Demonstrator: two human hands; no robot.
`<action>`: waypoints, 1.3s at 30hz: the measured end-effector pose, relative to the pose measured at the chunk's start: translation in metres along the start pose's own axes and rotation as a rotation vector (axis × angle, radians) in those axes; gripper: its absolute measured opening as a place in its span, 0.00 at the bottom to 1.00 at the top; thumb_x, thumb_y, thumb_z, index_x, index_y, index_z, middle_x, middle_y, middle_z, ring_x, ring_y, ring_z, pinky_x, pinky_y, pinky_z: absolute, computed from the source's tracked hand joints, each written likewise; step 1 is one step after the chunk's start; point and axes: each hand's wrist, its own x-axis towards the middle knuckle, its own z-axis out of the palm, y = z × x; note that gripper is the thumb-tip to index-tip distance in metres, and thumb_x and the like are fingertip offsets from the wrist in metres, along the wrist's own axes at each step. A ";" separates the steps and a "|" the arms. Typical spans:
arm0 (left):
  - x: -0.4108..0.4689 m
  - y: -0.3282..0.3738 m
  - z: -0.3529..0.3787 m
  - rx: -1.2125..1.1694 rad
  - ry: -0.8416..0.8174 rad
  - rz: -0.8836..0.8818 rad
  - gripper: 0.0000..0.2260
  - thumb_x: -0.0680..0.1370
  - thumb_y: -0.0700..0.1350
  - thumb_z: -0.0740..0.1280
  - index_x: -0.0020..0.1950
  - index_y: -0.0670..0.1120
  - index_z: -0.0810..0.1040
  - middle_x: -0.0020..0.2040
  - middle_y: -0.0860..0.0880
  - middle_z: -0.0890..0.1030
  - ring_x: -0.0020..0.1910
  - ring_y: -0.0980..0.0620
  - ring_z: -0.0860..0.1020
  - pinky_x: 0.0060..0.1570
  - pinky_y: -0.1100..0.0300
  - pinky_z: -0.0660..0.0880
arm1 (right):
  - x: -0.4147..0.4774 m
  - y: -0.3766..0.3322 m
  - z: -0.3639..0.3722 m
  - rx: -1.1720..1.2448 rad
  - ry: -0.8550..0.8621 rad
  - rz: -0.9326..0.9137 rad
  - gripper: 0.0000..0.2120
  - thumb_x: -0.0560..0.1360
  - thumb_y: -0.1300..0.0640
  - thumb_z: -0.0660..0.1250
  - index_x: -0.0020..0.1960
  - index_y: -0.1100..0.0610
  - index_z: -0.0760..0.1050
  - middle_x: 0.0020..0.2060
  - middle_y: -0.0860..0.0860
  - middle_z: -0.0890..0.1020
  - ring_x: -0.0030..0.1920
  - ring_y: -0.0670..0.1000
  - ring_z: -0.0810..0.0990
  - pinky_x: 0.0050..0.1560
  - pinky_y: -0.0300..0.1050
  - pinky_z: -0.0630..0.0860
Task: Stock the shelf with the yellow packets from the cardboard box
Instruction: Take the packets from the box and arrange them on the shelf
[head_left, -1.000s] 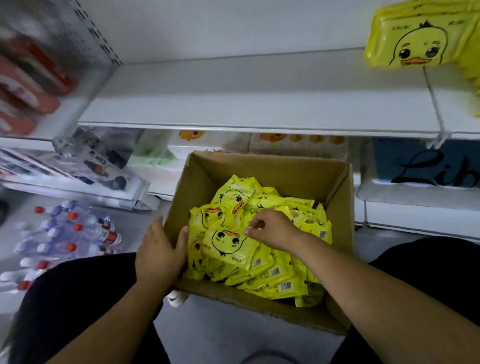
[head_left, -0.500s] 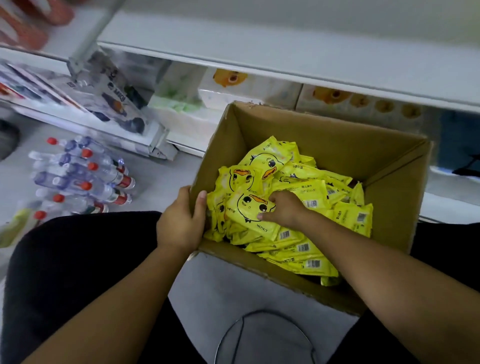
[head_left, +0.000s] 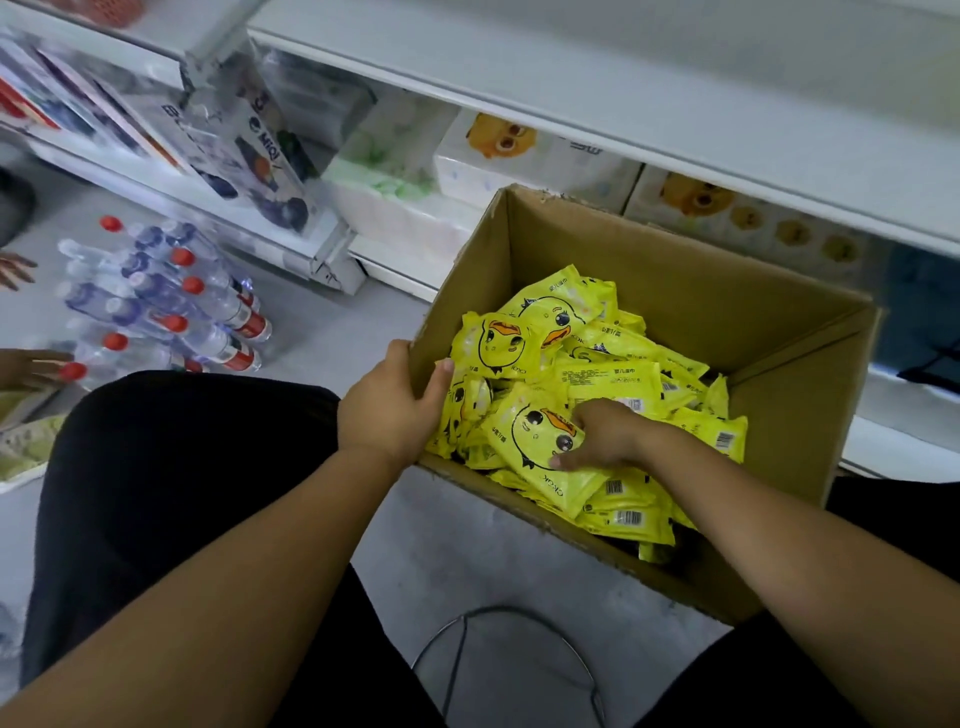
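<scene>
An open cardboard box (head_left: 727, 306) stands on the floor between my knees, filled with several yellow packets (head_left: 618, 374) printed with a duck face. My left hand (head_left: 389, 410) grips the box's near-left corner, thumb inside the wall. Inside the box my right hand (head_left: 602, 436) curls its fingers round one yellow duck packet (head_left: 535, 447) lying on top of the pile. The white shelf (head_left: 649, 98) runs across the top of the view above the box.
Several water bottles with red caps (head_left: 171, 306) lie on the floor at left, with another person's hands (head_left: 31, 364) at the left edge. Tissue packs (head_left: 524, 161) fill the low shelf behind the box. A wire stool ring (head_left: 509, 660) shows below.
The view has tilted down, so the upper shelf's yellow packets have left the frame. My right hand has slid toward the box's near side and closed on a duck packet. My left hand stays on the corner.
</scene>
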 end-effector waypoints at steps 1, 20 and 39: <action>0.000 0.000 0.000 0.002 0.002 0.004 0.21 0.81 0.66 0.57 0.62 0.51 0.71 0.49 0.48 0.84 0.49 0.40 0.82 0.45 0.48 0.78 | -0.003 -0.001 0.004 0.010 -0.015 0.001 0.32 0.72 0.38 0.73 0.65 0.60 0.73 0.62 0.56 0.77 0.64 0.57 0.75 0.54 0.44 0.71; -0.027 0.015 0.010 0.090 0.200 0.018 0.25 0.84 0.62 0.56 0.61 0.39 0.73 0.59 0.38 0.77 0.59 0.36 0.75 0.53 0.42 0.74 | -0.060 0.023 0.026 0.678 0.291 0.135 0.40 0.65 0.51 0.83 0.70 0.65 0.71 0.68 0.58 0.75 0.67 0.57 0.75 0.56 0.45 0.73; -0.157 0.187 0.028 -1.299 -0.467 -0.105 0.20 0.75 0.53 0.74 0.65 0.56 0.74 0.62 0.52 0.84 0.60 0.50 0.84 0.51 0.55 0.81 | -0.199 0.064 0.012 1.661 0.444 -0.290 0.27 0.65 0.56 0.76 0.62 0.59 0.75 0.55 0.56 0.85 0.55 0.56 0.85 0.55 0.55 0.82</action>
